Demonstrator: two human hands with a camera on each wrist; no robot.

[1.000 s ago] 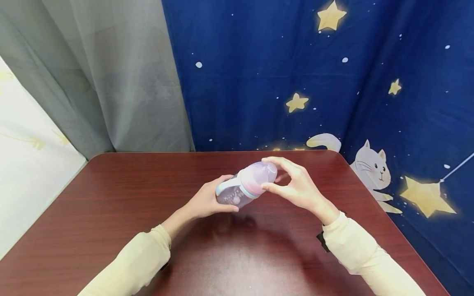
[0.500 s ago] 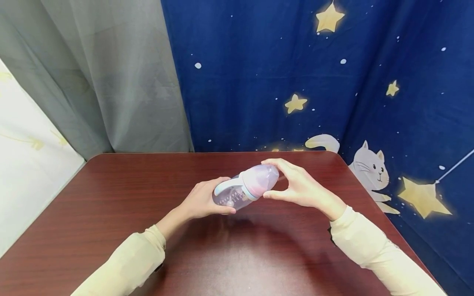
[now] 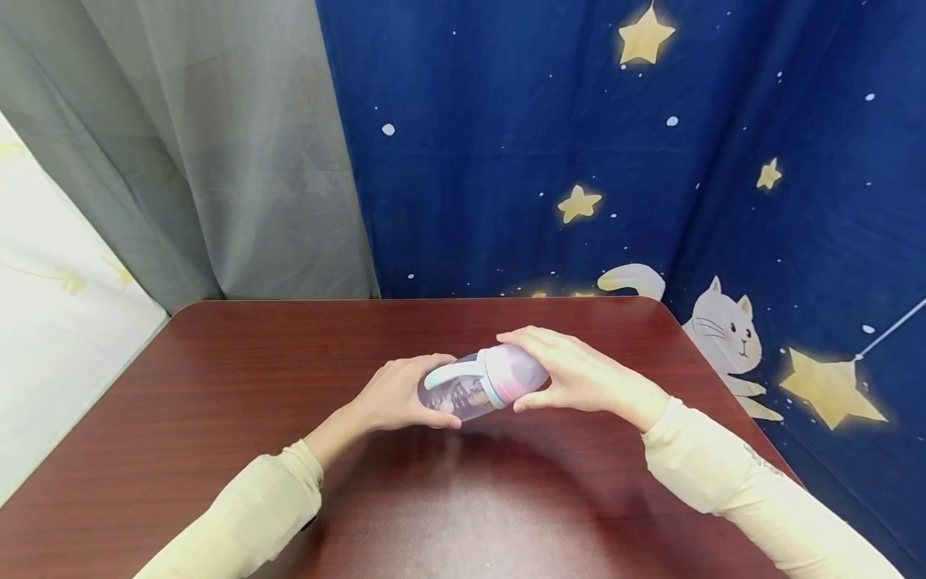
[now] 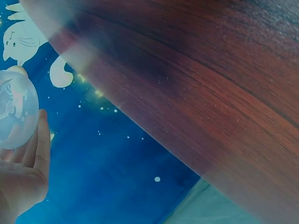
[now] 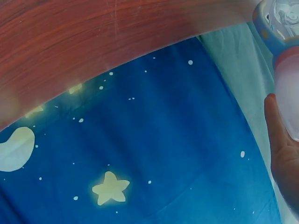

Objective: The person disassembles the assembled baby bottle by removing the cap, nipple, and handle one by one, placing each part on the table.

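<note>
Item 1: baby bottle [image 3: 457, 397], clear, printed body; 1 pale handle [image 3: 452, 372] in view. Location: between the 2 hands, body within the left fingers, cap end within the right; lying slantwise, nearly level, apparently held above the counter [image 3: 217, 418].

Item 2: cap [image 3: 526, 368], lilac and translucent, with a pink band [image 3: 509, 386] and a pale blue ring [image 3: 493, 388]. Location: fitted on the bottle, tip toward the right palm.

Item 3: left hand [image 3: 399, 394]. Fingers clamped around the body at its base end, thumb on the near side.

Item 4: right hand [image 3: 576, 375]. Fingers curled round the cap, thumb on its near side, the rest over the far side; contact under the palm is hidden.

Change noted: against 0.5 s ago, the right fingers have advanced from the cap's tip toward the pink band, and the palm now closes over the tip. The cap end has dipped, so the bottle runs flatter between the hands. The left hold is unchanged.

Meaning, as judged: the bottle is now steadied at 2 ends, and the right fingers have a fuller purchase on the cap, which remains on. Whether they press firmly cannot be told.
</note>
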